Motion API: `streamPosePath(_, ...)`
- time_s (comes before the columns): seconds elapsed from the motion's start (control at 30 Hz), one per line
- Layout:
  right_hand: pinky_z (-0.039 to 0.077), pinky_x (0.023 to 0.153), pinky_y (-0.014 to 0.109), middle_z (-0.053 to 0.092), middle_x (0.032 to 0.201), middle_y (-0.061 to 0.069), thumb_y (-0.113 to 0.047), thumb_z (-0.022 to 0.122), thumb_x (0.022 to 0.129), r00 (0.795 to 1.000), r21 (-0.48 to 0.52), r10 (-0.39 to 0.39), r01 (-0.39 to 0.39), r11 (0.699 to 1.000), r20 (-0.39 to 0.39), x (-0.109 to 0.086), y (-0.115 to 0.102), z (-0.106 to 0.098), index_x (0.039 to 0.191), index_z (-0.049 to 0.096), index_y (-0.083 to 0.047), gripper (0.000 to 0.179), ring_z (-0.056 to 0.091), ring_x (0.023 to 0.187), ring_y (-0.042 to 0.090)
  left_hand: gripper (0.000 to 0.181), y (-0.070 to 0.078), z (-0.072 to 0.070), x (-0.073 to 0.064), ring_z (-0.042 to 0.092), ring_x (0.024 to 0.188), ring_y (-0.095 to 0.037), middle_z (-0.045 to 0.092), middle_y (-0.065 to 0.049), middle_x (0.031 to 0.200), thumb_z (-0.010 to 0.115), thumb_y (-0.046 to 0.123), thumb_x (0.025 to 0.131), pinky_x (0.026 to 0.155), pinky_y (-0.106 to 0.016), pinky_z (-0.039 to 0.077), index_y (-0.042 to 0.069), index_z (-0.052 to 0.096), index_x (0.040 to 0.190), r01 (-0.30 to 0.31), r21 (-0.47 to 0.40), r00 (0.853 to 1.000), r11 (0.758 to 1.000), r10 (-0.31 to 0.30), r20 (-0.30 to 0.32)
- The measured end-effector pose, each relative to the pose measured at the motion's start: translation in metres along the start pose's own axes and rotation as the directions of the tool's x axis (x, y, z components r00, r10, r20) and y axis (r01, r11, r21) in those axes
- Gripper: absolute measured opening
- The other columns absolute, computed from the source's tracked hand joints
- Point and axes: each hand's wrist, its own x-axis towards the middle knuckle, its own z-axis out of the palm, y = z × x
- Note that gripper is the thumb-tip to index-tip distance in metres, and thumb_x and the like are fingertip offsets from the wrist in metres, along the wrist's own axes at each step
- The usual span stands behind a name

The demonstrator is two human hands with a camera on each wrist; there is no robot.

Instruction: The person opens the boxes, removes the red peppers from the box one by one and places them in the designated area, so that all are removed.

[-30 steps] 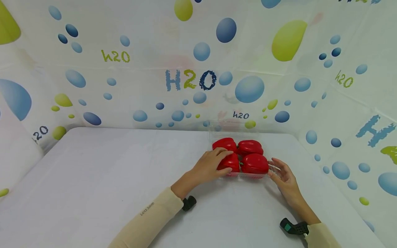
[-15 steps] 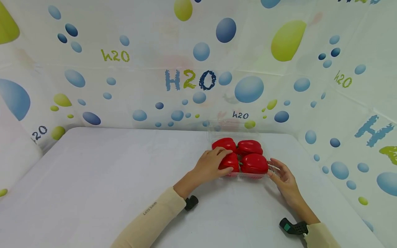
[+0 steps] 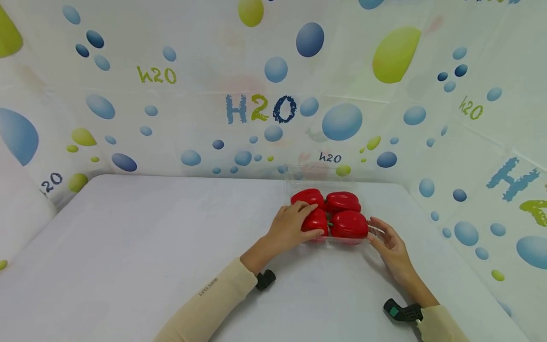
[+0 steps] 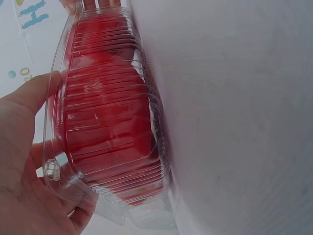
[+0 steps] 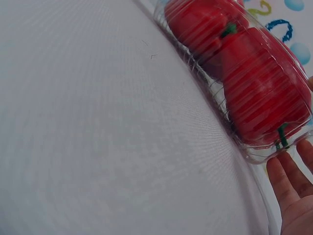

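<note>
Clear ribbed plastic forms the clamshell container [image 3: 329, 239] on the desk [image 3: 171, 247], its lid [image 3: 320, 174] raised at its far side. Inside the container lie four red bell peppers [image 3: 349, 224], two by two. At the container's near left, the left hand [image 3: 291, 227] curls its fingers and thumb round the near-left pepper [image 3: 315, 222]. At the container's right end, the right hand [image 3: 394, 249] has loosely bent fingers spread, tips touching the plastic wall. Behind the container hangs a white "H2O" sheet [image 3: 192, 128].
</note>
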Motion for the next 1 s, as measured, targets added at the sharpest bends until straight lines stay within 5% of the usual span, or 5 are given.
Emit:
streamPosePath(0.53, 0.047, 0.091, 0.015, 0.048, 0.136, -0.011, -0.011, 0.057, 0.098, 1.0, 0.052, -0.024, 0.024, 0.998, 0.005, 0.0007, 0.0006, 0.002, 0.147, 0.031, 0.003, 0.057, 0.049, 0.121, -0.002, 0.066, -0.0076, 0.0039, 0.0023, 0.037, 0.129, -0.029, 0.046, -0.006, 0.137, 0.074, 0.038, 0.085, 0.086, -0.04, 0.055, 0.018, 0.048, 0.142, 0.05, -0.266, 0.998, 0.963, -0.041, 0.039)
streamPosePath(1.0, 0.047, 0.091, 0.016, 0.047, 0.139, -0.007, -0.013, 0.057, 0.098, 1.0, 0.022, -0.01, 0.01, 1.0, 0.008, 0.0007, 0.0014, 0.0012, 0.149, 0.03, 0.0, 0.059, 0.049, 0.121, -0.003, 0.066, -0.0098, 0.0034, 0.0025, 0.037, 0.129, -0.029, 0.046, -0.008, 0.135, 0.076, 0.035, 0.084, 0.087, -0.041, 0.055, 0.017, 0.049, 0.141, 0.043, -0.308, 0.999, 0.95, -0.033, 0.04)
